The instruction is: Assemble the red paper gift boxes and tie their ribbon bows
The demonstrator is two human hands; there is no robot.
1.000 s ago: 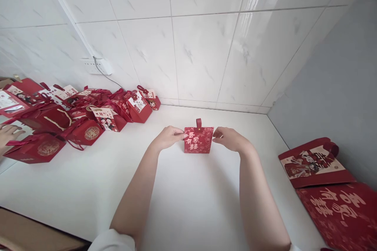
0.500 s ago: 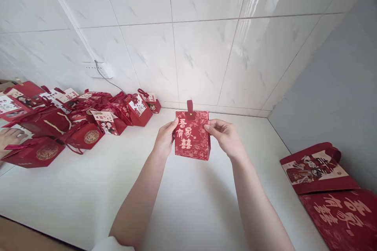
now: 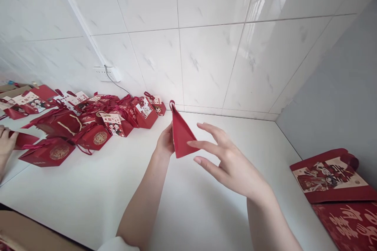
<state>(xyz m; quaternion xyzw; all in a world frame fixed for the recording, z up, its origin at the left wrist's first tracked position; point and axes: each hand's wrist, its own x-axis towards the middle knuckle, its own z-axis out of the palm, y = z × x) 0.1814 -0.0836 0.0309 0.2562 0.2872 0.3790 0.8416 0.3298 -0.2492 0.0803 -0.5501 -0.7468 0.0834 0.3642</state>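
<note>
A red paper gift box (image 3: 183, 138) stands above the white table, turned so that its plain triangular side faces me. A small strap loop sticks up from its narrow top. My left hand (image 3: 166, 140) grips the box from the left, its fingers partly hidden behind it. My right hand (image 3: 226, 157) is spread out at the box's right side, a fingertip overlapping the triangular side; whether it touches I cannot tell. The box's printed front is turned out of sight.
Several finished red gift boxes (image 3: 94, 136) crowd the left of the white table (image 3: 123, 180). Flat red printed cartons (image 3: 332, 174) lie at the right edge. Another person's hand (image 3: 6, 145) holds a red piece at far left. A socket strip (image 3: 106, 73) is on the tiled wall.
The box has been turned from its printed front to its triangular side. My right hand has let go and opened its fingers. The other person's hand now has a red piece.
</note>
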